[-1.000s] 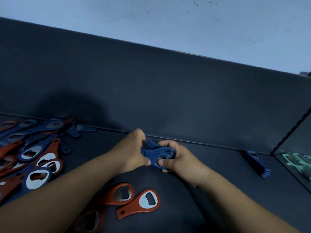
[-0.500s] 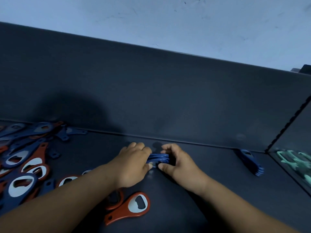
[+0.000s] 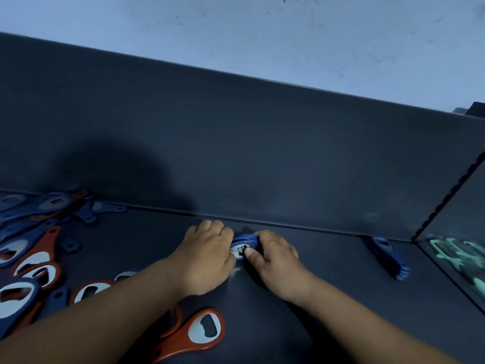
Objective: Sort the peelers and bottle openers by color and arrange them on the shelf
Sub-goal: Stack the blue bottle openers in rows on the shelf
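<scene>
1. Currently both hands meet at the middle of the shelf point(image 3: 328, 274), close to its back edge where the dark back panel point(image 3: 262, 158) rises.
2. Left hand point(image 3: 207, 256): grip clamped on the left side of a stack of blue bottle openers point(image 3: 245, 240), fingers curled over the top.
3. Right hand point(image 3: 275, 256): grip clamped on the right side of the same stack, thumb pressed on the front face beside a pale metal insert.
4. The stack stands on edge between the two hands; whether its underside touches the shelf cannot be told, since the hands hide it.
5. Mixed pile point(image 3: 31, 248) of blue and orange openers lies at the left end of the shelf, overlapping.
6. One orange bottle opener point(image 3: 202, 331) lies flat near the front edge, just under the left forearm.
7. A second blue stack point(image 3: 388, 254) leans at the back right, beside the divider point(image 3: 446, 198).
8. Teal pieces point(image 3: 456, 256) lie past the divider; blurred, probably peelers.
</scene>
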{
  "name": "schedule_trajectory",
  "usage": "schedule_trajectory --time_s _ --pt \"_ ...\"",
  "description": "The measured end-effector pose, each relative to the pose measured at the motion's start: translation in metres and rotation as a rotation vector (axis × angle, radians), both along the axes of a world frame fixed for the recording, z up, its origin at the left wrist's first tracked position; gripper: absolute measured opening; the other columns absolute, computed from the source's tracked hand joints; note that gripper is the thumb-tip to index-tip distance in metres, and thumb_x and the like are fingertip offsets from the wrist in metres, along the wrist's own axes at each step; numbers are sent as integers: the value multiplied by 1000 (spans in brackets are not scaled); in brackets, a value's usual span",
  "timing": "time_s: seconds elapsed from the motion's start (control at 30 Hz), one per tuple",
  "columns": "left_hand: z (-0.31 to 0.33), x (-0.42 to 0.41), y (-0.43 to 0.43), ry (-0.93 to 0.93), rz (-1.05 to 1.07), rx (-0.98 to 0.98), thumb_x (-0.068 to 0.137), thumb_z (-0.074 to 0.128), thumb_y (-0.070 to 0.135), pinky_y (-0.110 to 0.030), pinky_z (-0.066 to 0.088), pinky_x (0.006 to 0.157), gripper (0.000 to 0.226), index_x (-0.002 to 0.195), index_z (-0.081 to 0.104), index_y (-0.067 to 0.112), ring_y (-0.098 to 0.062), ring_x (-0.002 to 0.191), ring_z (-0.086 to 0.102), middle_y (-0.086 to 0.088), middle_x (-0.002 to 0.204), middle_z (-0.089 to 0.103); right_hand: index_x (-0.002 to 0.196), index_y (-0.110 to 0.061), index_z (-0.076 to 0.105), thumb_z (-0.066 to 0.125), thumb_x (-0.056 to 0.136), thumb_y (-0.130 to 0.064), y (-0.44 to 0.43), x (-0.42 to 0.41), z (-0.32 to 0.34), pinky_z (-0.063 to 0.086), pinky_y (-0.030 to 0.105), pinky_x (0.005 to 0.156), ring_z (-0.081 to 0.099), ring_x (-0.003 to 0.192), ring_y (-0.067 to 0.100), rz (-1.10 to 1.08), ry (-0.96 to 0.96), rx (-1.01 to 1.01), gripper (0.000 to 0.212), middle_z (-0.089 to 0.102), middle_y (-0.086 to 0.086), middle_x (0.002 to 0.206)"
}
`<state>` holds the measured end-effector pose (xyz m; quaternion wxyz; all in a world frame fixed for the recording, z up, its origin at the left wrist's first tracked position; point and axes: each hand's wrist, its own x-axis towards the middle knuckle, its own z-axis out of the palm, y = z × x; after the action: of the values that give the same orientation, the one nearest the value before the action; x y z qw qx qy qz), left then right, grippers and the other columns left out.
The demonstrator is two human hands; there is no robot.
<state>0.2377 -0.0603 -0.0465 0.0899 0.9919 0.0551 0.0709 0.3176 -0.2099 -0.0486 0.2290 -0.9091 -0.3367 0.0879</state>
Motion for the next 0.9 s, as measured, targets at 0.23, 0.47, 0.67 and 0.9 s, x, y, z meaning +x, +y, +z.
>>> schedule_trajectory --time_s 0.23,0.47,0.67,0.9 --pt "-5 5 -7 108 19 29 93 26 42 -34 17 115 66 150 10 13 -18 138 21 -1 150 24 153 -15 11 32 100 -46 3 -4 -8 -7 41 120 -6 148 14 68 -80 -179 65 10 -2 161" --pt "-8 2 -7 -52 -55 -17 95 36 23 -25 23 100 41 136 27 22 -13 116 32 5 128 35 135 -19 36 34 101 -32 0 2 -10 4 37 120 15 145 14 56 -99 -61 37 36 -1 147" --pt "-12 4 -9 2 -35 57 86 23 40 -30 21 105 61 143 20 19 -16 123 31 4 133 33 153 -15 7 31 102 -37 3 -2 -12 -7 33 120 -4 149 13 96 -88 -172 60 9 1 161" --pt "-7 7 -5 -14 -68 -27 97 38 21 -27 25 100 49 143 24 22 -13 117 34 6 130 38 153 -16 12 33 103 -31 5 1 -7 -3 34 120 0 149 14 91 -45 -127 56 14 0 161"
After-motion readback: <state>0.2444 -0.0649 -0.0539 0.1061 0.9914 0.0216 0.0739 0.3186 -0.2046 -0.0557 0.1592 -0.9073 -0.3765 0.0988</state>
